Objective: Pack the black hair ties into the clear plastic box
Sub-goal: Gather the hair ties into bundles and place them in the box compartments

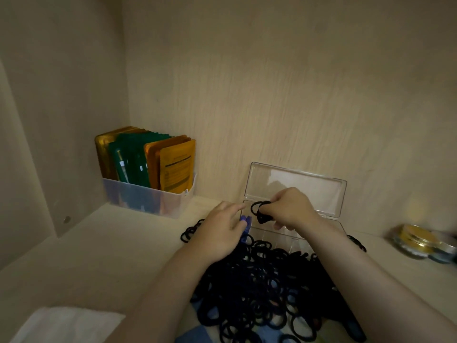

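A big heap of black hair ties [267, 288] covers the shelf in front of me. Behind it stands the clear plastic box [329, 224], its lid [296, 186] tipped up against the back wall. My right hand [289, 206] hovers over the box's left end, shut on a small bunch of black hair ties [259, 211]. My left hand [222, 229] rests at the heap's far left edge, fingers apart, index finger stretched toward the bunch. A blue thing [246, 225] shows just under its fingertips; I cannot tell what it is or whether the hand grips it.
A translucent bin [148, 201] of gold, green and orange sachets stands in the back left corner. Round gold-lidded jars [420, 241] sit at the right. A white sheet [66, 325] lies at the front left. Wooden walls close in at left and back.
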Demonstrator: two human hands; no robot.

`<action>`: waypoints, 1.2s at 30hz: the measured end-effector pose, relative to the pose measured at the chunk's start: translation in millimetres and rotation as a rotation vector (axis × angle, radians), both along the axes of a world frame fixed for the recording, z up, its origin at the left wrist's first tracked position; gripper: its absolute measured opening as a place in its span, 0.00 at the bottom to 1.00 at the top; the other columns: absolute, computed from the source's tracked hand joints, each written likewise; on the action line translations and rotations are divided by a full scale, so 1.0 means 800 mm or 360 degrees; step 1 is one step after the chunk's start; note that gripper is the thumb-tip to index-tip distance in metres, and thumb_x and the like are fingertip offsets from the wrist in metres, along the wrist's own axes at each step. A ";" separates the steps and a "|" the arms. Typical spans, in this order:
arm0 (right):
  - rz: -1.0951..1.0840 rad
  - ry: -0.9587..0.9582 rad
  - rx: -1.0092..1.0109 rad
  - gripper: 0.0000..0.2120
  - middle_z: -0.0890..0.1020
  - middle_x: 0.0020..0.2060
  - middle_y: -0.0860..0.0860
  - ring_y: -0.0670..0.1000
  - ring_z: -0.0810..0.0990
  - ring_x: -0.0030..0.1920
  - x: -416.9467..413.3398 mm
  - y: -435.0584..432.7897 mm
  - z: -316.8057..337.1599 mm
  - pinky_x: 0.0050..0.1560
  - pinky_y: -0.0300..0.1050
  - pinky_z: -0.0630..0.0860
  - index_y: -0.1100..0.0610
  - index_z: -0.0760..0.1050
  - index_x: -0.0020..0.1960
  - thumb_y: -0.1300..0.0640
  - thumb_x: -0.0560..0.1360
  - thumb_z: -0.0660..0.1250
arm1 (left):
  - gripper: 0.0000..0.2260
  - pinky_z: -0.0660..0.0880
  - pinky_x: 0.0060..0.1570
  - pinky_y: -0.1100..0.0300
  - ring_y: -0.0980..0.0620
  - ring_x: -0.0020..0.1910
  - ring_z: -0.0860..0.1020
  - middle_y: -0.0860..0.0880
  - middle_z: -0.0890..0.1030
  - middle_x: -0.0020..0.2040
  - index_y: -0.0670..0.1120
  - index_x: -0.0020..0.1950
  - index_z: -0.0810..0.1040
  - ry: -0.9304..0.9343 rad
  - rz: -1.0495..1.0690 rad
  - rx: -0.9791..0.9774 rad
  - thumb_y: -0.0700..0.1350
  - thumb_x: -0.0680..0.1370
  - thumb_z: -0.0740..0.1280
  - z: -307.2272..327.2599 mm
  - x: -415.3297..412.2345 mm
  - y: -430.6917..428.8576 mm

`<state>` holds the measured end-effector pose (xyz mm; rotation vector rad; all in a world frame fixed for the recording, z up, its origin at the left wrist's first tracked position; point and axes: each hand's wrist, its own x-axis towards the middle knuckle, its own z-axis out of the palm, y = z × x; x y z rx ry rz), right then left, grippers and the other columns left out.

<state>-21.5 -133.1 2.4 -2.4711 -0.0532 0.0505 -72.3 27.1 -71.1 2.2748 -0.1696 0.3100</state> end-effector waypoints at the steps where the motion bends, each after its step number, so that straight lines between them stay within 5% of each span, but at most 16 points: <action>1: 0.0015 0.0015 -0.0166 0.11 0.83 0.27 0.54 0.49 0.80 0.24 0.004 0.006 0.001 0.24 0.36 0.68 0.61 0.82 0.41 0.52 0.69 0.72 | 0.21 0.69 0.68 0.56 0.54 0.68 0.70 0.54 0.70 0.70 0.52 0.76 0.68 0.0023 -0.0024 0.0025 0.48 0.83 0.62 -0.002 0.001 -0.001; 5: 0.0099 0.0124 -0.0640 0.12 0.80 0.23 0.52 0.46 0.75 0.21 0.015 0.030 0.012 0.26 0.36 0.70 0.60 0.79 0.36 0.52 0.70 0.73 | 0.21 0.69 0.69 0.56 0.53 0.69 0.70 0.53 0.70 0.71 0.52 0.76 0.67 0.0002 -0.0048 0.0064 0.48 0.82 0.62 -0.004 0.002 0.000; 10: 0.0273 0.0216 -0.1098 0.14 0.84 0.39 0.51 0.52 0.84 0.40 0.021 0.044 0.022 0.47 0.43 0.80 0.57 0.78 0.38 0.47 0.69 0.75 | 0.21 0.67 0.64 0.62 0.53 0.69 0.70 0.53 0.70 0.72 0.53 0.76 0.67 -0.0049 -0.0034 0.0103 0.49 0.83 0.62 -0.005 0.003 0.000; 13: 0.0412 0.0143 -0.1304 0.15 0.77 0.36 0.52 0.54 0.78 0.40 0.021 0.050 0.012 0.40 0.44 0.74 0.57 0.71 0.36 0.48 0.71 0.73 | 0.20 0.65 0.59 0.64 0.54 0.67 0.69 0.54 0.70 0.70 0.55 0.75 0.69 -0.0074 -0.0046 0.0109 0.49 0.83 0.62 -0.008 0.003 -0.001; 17: 0.0568 0.0124 -0.1172 0.16 0.71 0.30 0.52 0.52 0.70 0.31 0.019 0.039 0.010 0.33 0.43 0.66 0.59 0.70 0.32 0.54 0.73 0.70 | 0.17 0.66 0.59 0.62 0.52 0.66 0.69 0.54 0.71 0.67 0.57 0.71 0.72 -0.0120 -0.0044 0.0137 0.50 0.82 0.63 -0.011 0.003 -0.002; 22: 0.0764 -0.0027 -0.0910 0.15 0.74 0.32 0.55 0.52 0.72 0.35 0.014 0.014 0.015 0.38 0.45 0.68 0.65 0.81 0.43 0.52 0.74 0.69 | 0.14 0.69 0.62 0.57 0.53 0.65 0.69 0.54 0.73 0.64 0.58 0.67 0.75 -0.0163 -0.0039 0.0149 0.50 0.81 0.65 -0.013 0.004 -0.002; 26: 0.0875 -0.0269 -0.1029 0.11 0.83 0.47 0.53 0.53 0.79 0.51 0.004 -0.001 0.004 0.51 0.47 0.76 0.54 0.85 0.50 0.56 0.75 0.65 | 0.15 0.68 0.58 0.60 0.55 0.65 0.68 0.55 0.72 0.64 0.60 0.67 0.73 -0.0159 -0.0029 0.0165 0.51 0.81 0.65 -0.011 0.002 -0.003; 30: 0.0992 -0.0510 -0.1262 0.13 0.80 0.56 0.53 0.55 0.73 0.60 -0.002 -0.004 -0.013 0.62 0.51 0.70 0.55 0.84 0.54 0.56 0.75 0.62 | 0.13 0.70 0.59 0.57 0.55 0.65 0.67 0.56 0.71 0.63 0.62 0.64 0.72 -0.0152 -0.0055 0.0195 0.52 0.80 0.66 -0.008 -0.001 -0.002; 36: 0.0792 -0.0644 -0.0585 0.15 0.82 0.57 0.48 0.48 0.79 0.59 0.000 -0.030 -0.004 0.63 0.42 0.73 0.54 0.84 0.56 0.63 0.75 0.63 | 0.17 0.68 0.64 0.57 0.57 0.69 0.63 0.58 0.68 0.68 0.63 0.69 0.72 -0.0121 -0.0101 0.0265 0.53 0.80 0.65 -0.007 -0.002 -0.001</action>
